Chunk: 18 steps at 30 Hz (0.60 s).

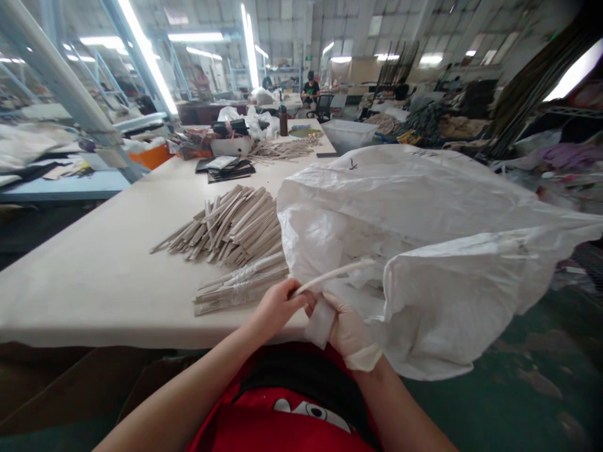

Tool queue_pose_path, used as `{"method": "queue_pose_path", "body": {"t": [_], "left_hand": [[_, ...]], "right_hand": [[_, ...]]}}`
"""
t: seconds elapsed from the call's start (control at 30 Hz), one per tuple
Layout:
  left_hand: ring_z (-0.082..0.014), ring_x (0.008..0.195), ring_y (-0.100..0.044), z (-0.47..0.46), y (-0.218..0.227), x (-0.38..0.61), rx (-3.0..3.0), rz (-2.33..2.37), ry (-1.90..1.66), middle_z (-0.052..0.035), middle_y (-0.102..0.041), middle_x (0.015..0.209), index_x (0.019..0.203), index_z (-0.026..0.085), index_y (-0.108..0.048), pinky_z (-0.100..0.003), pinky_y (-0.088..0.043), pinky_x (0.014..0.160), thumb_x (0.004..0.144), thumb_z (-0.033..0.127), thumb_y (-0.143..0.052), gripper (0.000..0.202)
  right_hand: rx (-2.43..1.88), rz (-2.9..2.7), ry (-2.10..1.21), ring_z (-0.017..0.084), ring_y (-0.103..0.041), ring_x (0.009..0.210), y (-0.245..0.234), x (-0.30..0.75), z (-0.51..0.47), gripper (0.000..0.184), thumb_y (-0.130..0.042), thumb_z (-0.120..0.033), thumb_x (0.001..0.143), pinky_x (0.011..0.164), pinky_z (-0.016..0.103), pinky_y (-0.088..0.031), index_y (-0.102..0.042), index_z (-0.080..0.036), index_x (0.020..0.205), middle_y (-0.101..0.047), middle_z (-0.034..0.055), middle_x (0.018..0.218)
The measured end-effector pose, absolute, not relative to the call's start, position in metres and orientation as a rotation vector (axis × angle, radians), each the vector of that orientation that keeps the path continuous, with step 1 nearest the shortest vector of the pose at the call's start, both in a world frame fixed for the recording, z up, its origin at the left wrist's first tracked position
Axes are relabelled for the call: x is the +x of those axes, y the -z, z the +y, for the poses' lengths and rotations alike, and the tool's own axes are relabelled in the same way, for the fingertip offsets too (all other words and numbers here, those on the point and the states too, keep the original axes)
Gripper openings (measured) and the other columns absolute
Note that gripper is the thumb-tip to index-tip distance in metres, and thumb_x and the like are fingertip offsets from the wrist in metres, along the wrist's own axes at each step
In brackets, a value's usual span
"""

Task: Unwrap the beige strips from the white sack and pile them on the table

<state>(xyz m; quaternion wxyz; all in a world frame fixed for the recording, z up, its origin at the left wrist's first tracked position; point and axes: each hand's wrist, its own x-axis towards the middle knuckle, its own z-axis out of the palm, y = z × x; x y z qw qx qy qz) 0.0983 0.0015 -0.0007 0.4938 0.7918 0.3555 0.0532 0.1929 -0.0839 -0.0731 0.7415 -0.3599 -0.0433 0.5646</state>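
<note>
My left hand (279,306) is bare and pinches the near end of a thin pale stick (335,272) that points up to the right into a big white woven sack (424,251). My right hand (346,329) wears a white glove and closes on a small white wrapper or tape piece (320,323) at the same end of the stick. Both hands meet at the table's near edge. Just left of them lie a few wrapped bundles of sticks (242,285), and behind those a large loose pile of flat pale sticks (226,227).
The long cream table (94,270) runs away from me. Farther along it are dark flat packets (226,168), another stick pile (282,149), a dark bottle (283,120) and a grey tub (348,135). A seated person (309,91) works far back. Metal racks stand on the left.
</note>
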Motion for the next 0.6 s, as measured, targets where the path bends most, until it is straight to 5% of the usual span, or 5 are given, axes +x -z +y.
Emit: {"method": "queue_pose_path", "body": {"t": [0.13,0.33,0.6], "left_hand": [[-0.0120,0.067,-0.047,0.019,-0.002,0.108,2.276,0.845,-0.333,-0.0026,-0.055,0.086,0.090,0.016,-0.061,-0.023,-0.037,0.060,0.074,0.038,-0.056,0.027],[-0.0090,0.050,-0.040,0.031,-0.002,0.122,2.351,0.759,0.065,0.0052,-0.046,0.053,0.067,0.016,-0.060,-0.020,-0.026,0.046,0.072,0.037,-0.056,0.022],[-0.0109,0.050,-0.048,0.023,-0.007,0.134,2.321,0.914,-0.012,0.0018,-0.058,0.054,0.072,0.017,-0.060,-0.021,-0.030,0.047,0.075,0.033,-0.050,0.019]], "right_hand": [[-0.676,0.238,-1.365,0.013,-0.065,0.080,0.068,0.192,-0.090,0.014,-0.057,-0.020,0.071,0.076,0.027,-0.051,-0.066,-0.019,0.081,-0.070,0.0024,0.083],[-0.721,0.194,-1.342,0.013,-0.062,0.065,0.062,0.187,-0.092,0.015,-0.070,-0.017,0.061,0.069,0.029,-0.051,-0.064,-0.018,0.075,-0.067,-0.0003,0.070],[-0.760,-0.037,-1.245,0.005,-0.035,0.043,0.054,0.173,-0.091,0.027,-0.073,-0.040,0.060,0.039,0.017,-0.031,-0.060,-0.018,0.070,-0.048,-0.0067,0.053]]}}
